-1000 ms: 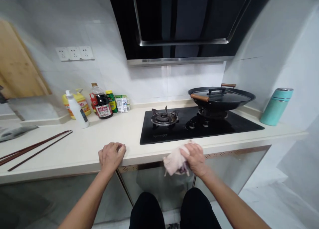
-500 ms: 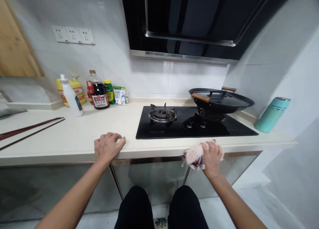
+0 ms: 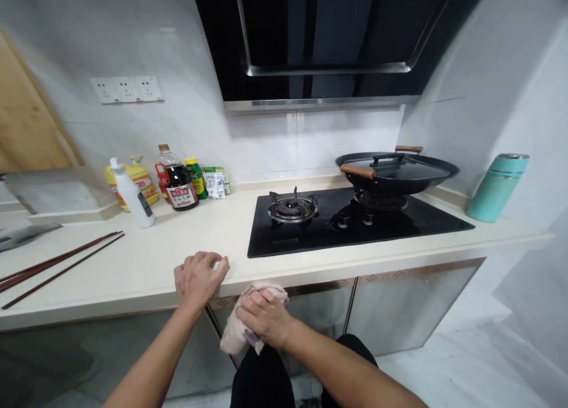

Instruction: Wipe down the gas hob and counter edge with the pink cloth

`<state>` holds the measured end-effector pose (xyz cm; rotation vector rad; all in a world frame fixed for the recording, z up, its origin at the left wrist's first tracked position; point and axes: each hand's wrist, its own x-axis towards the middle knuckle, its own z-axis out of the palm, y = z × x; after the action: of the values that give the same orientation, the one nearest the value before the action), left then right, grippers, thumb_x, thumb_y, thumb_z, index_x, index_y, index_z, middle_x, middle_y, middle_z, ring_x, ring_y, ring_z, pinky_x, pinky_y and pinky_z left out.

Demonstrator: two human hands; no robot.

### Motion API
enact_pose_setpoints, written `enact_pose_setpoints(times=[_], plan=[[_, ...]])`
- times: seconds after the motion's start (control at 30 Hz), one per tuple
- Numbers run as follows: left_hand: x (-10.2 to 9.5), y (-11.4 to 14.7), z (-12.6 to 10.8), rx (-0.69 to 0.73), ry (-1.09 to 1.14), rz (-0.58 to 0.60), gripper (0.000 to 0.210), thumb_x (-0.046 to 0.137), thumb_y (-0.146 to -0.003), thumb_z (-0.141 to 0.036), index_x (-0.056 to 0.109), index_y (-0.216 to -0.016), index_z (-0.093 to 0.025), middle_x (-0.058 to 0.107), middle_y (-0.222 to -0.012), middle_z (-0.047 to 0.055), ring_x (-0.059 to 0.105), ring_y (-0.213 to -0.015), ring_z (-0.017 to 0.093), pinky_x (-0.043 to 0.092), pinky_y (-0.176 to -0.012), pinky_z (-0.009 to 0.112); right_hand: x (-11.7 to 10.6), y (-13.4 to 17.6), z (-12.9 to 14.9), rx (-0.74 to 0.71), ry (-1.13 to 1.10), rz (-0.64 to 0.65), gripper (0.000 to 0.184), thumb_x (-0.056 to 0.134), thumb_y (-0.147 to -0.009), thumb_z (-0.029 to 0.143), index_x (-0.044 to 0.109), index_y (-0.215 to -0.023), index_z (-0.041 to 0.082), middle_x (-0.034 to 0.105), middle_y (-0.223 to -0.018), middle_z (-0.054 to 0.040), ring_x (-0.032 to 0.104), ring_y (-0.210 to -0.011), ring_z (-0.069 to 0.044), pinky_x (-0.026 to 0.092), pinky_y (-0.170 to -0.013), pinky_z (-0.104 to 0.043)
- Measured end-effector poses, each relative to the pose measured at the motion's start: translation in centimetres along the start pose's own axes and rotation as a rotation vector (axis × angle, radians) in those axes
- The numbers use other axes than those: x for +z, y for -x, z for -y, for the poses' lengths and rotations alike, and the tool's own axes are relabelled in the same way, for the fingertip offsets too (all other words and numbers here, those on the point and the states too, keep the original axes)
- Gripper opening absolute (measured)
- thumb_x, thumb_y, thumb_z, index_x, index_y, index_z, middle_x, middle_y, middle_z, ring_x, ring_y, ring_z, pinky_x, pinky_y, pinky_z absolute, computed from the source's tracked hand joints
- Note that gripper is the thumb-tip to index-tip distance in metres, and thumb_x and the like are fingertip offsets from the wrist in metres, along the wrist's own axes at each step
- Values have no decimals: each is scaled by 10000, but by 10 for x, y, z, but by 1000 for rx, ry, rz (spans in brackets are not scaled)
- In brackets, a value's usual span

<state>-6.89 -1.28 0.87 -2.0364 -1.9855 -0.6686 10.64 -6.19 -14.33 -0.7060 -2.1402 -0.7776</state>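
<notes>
My right hand [image 3: 266, 318] is closed on a pale pink cloth [image 3: 235, 331] with a purple patch. It presses the cloth in front of the cabinet doors, just below the counter's front edge and above my knee. Resting palm down on the counter [image 3: 155, 266] near that edge is my left hand [image 3: 199, 277]; its fingers are loosely bent, its thumb stands apart, and nothing is seen in it. The black gas stove [image 3: 293, 239] lies to the right of my left hand, with a bare burner [image 3: 293, 208] on its left side.
On the stove's right burner sits a lidded wok [image 3: 394, 174] with wooden handles. A turquoise flask [image 3: 497, 189] stands at the right wall. Chopsticks [image 3: 66, 257], a white bottle [image 3: 133, 195], a soy sauce bottle [image 3: 181, 189] and a yellow jug [image 3: 142, 180] are left. A range hood [image 3: 328, 41] hangs above.
My right hand has swept the cloth leftward along the cabinet front, from below the stove's right part to beside my left hand. My left hand stays on the counter. The view has tilted slightly.
</notes>
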Motion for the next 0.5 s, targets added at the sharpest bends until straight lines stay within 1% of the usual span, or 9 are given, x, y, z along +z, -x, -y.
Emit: enact_pose_setpoints(times=[0.07,0.13,0.2,0.23,0.3,0.37,0.43,0.5], plan=[[0,0,0,2,-8,-13,379,470,-926,-473,781,-985,-264,753,-1158,76,608,-1145,319,380,-963,454,22,-11,8,-26,18,74,283,458,-1028,204,618,-1255,148,633,-1290,-66,526,-1116,-196,454,-983,-343],[0,0,1,8,-9,-20,379,469,-929,-466,782,-984,-258,754,-1163,80,609,-1144,319,379,-969,455,38,-17,15,-5,23,130,283,454,-1033,200,615,-1254,125,633,-1332,-82,542,-1109,-190,466,-966,-330],[-1,0,1,8,-4,-16,381,464,-929,-464,780,-983,-259,755,-1168,78,610,-1149,315,379,-980,456,46,-16,17,34,29,160,269,493,-1024,200,615,-1249,117,641,-1334,-92,560,-1089,-189,477,-950,-329],[-1,0,2,4,0,-14,381,460,-929,-464,778,-981,-261,755,-1168,76,609,-1154,312,379,-986,456,47,-12,16,51,34,169,277,513,-1017,196,609,-1264,116,643,-1338,-95,564,-1100,-192,477,-957,-333],[-2,0,2,-9,6,-14,378,455,-928,-461,774,-972,-264,758,-1168,75,609,-1165,310,382,-996,457,41,2,10,78,42,172,316,529,-1011,191,585,-1315,123,637,-1353,-98,553,-1165,-197,464,-1005,-346],[-3,-1,2,-13,9,-4,381,450,-928,-460,774,-973,-264,758,-1177,81,611,-1171,313,388,-1002,463,27,22,-1,126,43,168,345,519,-1011,185,567,-1349,136,639,-1346,-96,539,-1203,-204,447,-1057,-371],[-5,-2,2,-12,8,21,398,438,-932,-468,777,-981,-265,753,-1201,90,612,-1177,323,395,-1008,477,5,48,-17,182,43,168,378,511,-1001,170,551,-1376,152,639,-1333,-93,541,-1194,-217,448,-1066,-398],[-7,-3,2,-6,5,46,417,430,-935,-481,783,-991,-266,748,-1217,101,614,-1181,338,406,-1001,490,-21,75,-37,229,53,175,415,512,-980,141,542,-1393,166,638,-1318,-92,546,-1167,-229,452,-1058,-417]])
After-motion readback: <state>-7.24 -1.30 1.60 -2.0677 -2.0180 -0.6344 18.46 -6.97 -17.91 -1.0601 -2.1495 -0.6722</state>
